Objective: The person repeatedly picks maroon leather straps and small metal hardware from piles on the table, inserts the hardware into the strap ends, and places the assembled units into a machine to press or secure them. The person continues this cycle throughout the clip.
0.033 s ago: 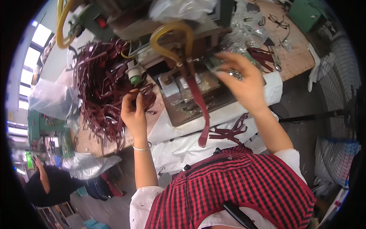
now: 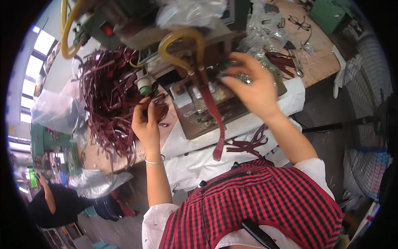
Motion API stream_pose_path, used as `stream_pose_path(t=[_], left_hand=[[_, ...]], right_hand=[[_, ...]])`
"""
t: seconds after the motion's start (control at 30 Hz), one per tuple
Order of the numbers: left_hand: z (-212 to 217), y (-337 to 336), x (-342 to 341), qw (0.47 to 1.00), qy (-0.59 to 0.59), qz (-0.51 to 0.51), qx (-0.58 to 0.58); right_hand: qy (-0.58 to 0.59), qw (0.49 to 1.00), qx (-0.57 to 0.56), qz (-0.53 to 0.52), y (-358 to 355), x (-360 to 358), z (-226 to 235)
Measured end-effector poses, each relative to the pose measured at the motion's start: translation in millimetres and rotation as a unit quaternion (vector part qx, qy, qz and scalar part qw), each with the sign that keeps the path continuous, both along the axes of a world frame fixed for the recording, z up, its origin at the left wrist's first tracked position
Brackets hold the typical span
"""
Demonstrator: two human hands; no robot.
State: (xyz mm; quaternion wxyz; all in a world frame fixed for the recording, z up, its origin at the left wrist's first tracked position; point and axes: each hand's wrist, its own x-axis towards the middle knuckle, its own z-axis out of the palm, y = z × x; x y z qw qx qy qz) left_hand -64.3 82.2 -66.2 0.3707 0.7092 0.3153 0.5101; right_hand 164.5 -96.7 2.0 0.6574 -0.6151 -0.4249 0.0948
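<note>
A long dark red leather strap (image 2: 214,112) lies under the press head, its rounded end hanging past the front edge of the metal press bed (image 2: 195,132). My right hand (image 2: 255,87) is beside the press on its right, thumb and fingers apart. Its fingertips are blurred, close to the working point, and I make out nothing held. Just below a green push button (image 2: 144,90) is my left hand (image 2: 146,120), with fingers bent and a gap between thumb and forefinger. Whether a fingertip touches the button is unclear.
A big heap of dark red straps (image 2: 110,103) covers the table on the left. Several straps (image 2: 251,145) lie on white sheeting before me. A yellow hose (image 2: 182,35) loops over the press. Eyeglasses (image 2: 299,23) lie at the far right; a fan (image 2: 369,99) stands beyond.
My right hand has moved left, closer to the press's working point. My left hand stays by the green button, and the strap lies as before under a slightly shifted view.
</note>
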Motion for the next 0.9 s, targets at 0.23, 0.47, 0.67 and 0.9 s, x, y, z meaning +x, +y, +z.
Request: stream_pose_path(t=[0.23, 0.47, 0.67, 0.9], left_hand=[[-7.8, -18.8, -3.1, 0.994, -0.045, 0.059, -0.082], [85.0, -66.8, 11.4, 0.978, -0.131, -0.011, 0.162], [84.7, -96.0, 31.4, 0.901, 0.104, -0.148, 0.395], [62.9, -84.4, 66.8, 0.853, 0.068, -0.129, 0.502]], right_hand=[[0.115, 0.993, -0.001, 0.011, 27.7, -17.3, -15.3], [0.214, 0.974, -0.014, 0.079, 22.8, -32.6, 18.0], [0.104, 0.981, -0.007, 0.166, -8.6, -23.7, 18.9], [-0.314, 0.897, -0.224, -0.217, -27.0, 71.9, -88.9]])
